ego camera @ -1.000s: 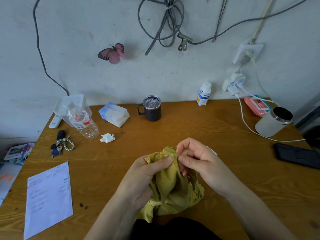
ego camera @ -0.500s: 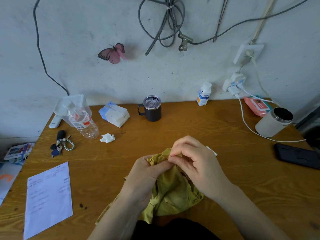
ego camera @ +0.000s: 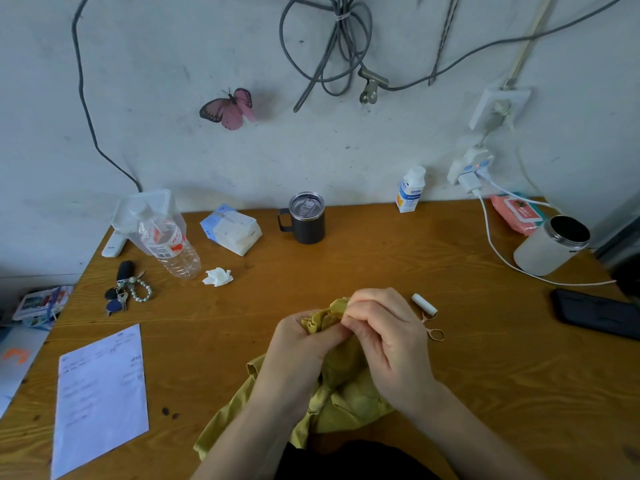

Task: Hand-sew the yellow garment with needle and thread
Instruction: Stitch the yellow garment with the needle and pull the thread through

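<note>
Left hand (ego camera: 301, 344) grips bunched garment (ego camera: 346, 393) with curled fingers; right hand (ego camera: 391, 344) pinches its top fold, fingers curled; spool (ego camera: 424, 304) and scissors (ego camera: 435, 333) lie just beside

A scuffed, pale grey wall (ego camera: 173, 150) rises behind a wooden tabletop (ego camera: 381, 271) of orange-brown grain. Grey cables (ego camera: 342, 36) hang looped on the wall, a pink butterfly (ego camera: 230, 109) is stuck to their left, and a white socket (ego camera: 516, 97) sits at the right. The light is soft and even, with faint shadows.
</note>
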### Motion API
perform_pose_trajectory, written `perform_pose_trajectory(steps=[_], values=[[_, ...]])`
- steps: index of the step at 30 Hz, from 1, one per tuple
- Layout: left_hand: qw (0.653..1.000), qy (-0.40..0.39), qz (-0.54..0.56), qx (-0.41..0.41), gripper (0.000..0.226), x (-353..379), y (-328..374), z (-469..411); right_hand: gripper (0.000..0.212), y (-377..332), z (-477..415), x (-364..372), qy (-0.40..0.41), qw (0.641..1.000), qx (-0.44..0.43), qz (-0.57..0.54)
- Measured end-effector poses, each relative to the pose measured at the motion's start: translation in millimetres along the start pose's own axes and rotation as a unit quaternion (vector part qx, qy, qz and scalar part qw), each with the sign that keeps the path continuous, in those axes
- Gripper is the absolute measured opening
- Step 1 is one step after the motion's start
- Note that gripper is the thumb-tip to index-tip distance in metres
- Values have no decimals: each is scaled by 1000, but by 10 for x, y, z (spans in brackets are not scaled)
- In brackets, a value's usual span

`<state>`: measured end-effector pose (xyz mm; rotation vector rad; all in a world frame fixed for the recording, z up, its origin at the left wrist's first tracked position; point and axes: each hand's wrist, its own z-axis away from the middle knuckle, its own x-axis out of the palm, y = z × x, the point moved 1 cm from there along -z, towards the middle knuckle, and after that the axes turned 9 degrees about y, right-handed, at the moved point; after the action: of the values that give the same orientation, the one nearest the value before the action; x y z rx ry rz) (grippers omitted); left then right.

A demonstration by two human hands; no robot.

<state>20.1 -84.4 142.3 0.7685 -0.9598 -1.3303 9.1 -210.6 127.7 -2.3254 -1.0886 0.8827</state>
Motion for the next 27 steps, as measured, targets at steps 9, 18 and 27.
perform_pose_trajectory(steps=[9, 18, 27], values=[[1000, -8, -20, 1, 21, 46, -29, -47, 21, 90, 67, 8, 34, 999, -12, 4], [1000, 18, -10, -18, 27, 27, -72, -62, 22, 144, 95, 56, 25, 999, 4, 44], [996, 75, -39, -10, 24, -5, -146, -35, 21, 48, -116, 112, -52, 933, 281, -218]])
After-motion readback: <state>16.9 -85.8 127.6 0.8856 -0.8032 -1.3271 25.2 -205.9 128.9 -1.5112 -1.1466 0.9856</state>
